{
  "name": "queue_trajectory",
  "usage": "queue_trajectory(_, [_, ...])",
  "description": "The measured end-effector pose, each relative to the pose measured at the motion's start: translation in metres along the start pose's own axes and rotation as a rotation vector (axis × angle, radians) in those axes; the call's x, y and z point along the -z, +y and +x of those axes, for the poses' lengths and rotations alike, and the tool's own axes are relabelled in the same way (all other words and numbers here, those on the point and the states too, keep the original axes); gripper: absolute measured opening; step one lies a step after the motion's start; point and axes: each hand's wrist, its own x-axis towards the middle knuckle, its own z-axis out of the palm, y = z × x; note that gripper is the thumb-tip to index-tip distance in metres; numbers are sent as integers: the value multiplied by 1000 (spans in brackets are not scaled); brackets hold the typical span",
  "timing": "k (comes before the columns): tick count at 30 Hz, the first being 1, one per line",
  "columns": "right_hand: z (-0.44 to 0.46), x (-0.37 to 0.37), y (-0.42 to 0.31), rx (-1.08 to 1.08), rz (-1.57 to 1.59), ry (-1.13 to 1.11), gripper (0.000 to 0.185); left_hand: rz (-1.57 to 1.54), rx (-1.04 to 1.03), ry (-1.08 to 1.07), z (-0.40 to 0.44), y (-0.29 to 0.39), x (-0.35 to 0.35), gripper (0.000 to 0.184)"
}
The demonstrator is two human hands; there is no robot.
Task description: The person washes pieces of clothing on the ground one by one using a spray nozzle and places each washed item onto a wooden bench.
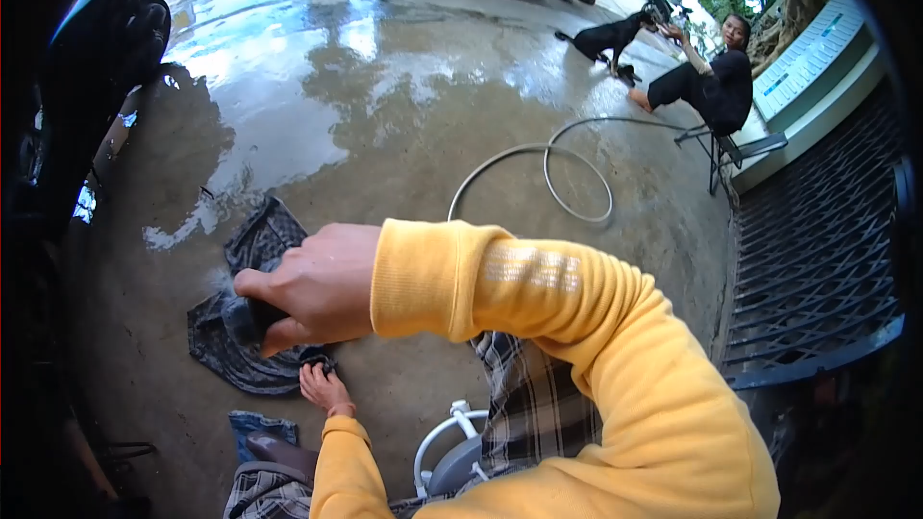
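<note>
A dark patterned cloth (pixel 261 235) lies spread on the wet concrete floor, left of centre. Above it my right hand (pixel 322 286), in a yellow sleeve, is closed around a dark object (pixel 252 317), blurred at its left edge; its exact kind is unclear. Lower down, my left hand (pixel 325 389) grips the bunched lower right edge of the cloth with its fingers curled. My right hand and forearm hide part of the cloth.
A grey hose (pixel 548 173) loops across the floor ahead. At the upper right a person (pixel 721 86) sits beside a black dog (pixel 604 38). Metal lattice (pixel 817 259) stands at right, a dark motorbike (pixel 96 67) at left. A white-framed stool (pixel 452 457) is below.
</note>
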Motion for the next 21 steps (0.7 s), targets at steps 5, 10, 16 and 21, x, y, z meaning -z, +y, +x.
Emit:
queue_trajectory(5, [4,15,13,-125,-100,-115,49,-72,39,-171,-4,-1,-12,26])
queue_trajectory(10, [11,7,22,-125,29,83,49,-69,133,-299,2,10,-3,29])
queue_trajectory(16, [16,-15,5,69,-45,-158,50,-1,93,-225,-17,12,-13,46])
queue_trajectory(21, [20,-24,-9,181,12,-86,51,-13,123,-193,-17,10,-19,47])
